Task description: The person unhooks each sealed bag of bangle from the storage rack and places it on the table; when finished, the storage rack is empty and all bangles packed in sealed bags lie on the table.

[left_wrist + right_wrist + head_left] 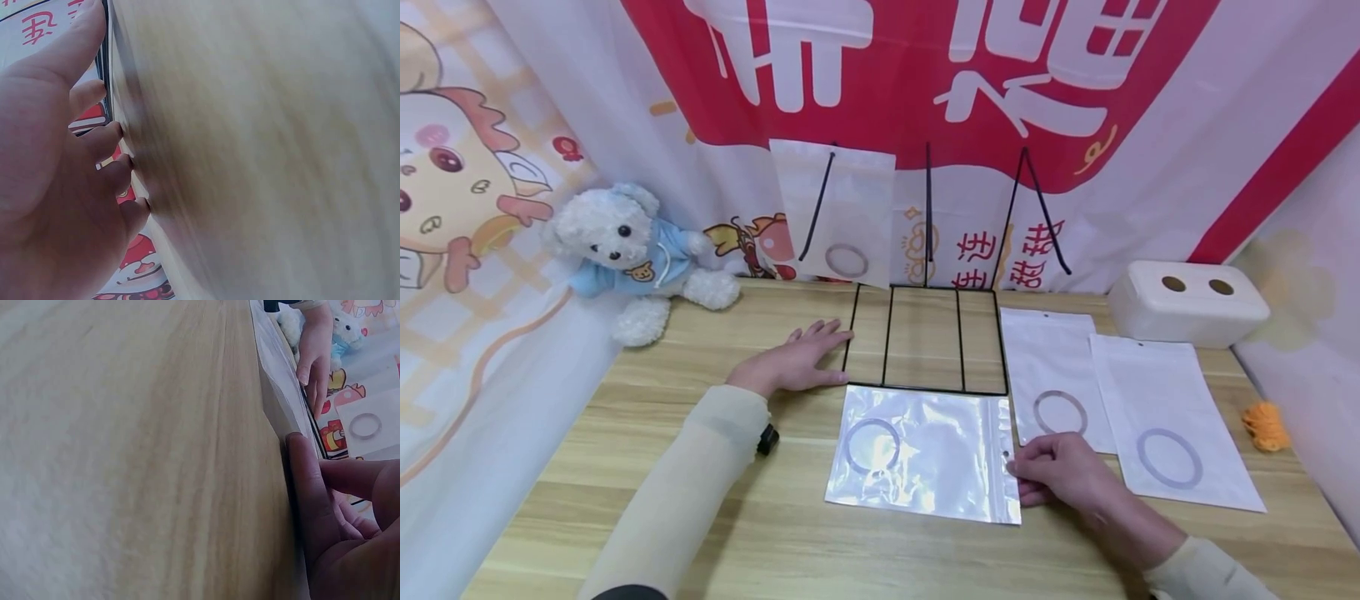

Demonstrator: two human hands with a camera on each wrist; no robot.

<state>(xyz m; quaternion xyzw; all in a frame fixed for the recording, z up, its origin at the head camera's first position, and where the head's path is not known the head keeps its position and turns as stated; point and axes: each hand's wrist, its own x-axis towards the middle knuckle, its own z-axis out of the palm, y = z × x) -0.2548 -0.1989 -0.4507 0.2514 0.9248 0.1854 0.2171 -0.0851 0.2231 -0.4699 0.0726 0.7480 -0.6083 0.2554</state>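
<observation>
A shiny zip bag with a ring-shaped bangle inside lies on the table below the black wire rack. My right hand pinches the bag's right edge, close to its hang hole; from the right wrist, the bag's edge is slightly raised off the wood at the fingertips. With fingers spread, my left hand rests at the left side of the rack's base. Its fingertips touch down on the tabletop in the left wrist view, where the palm shows. Nothing is held there.
One bag with a bangle hangs from the rack's left prong; other prongs stick out. Two more bagged bangles lie at right. A white box, an orange item and a teddy bear stand around.
</observation>
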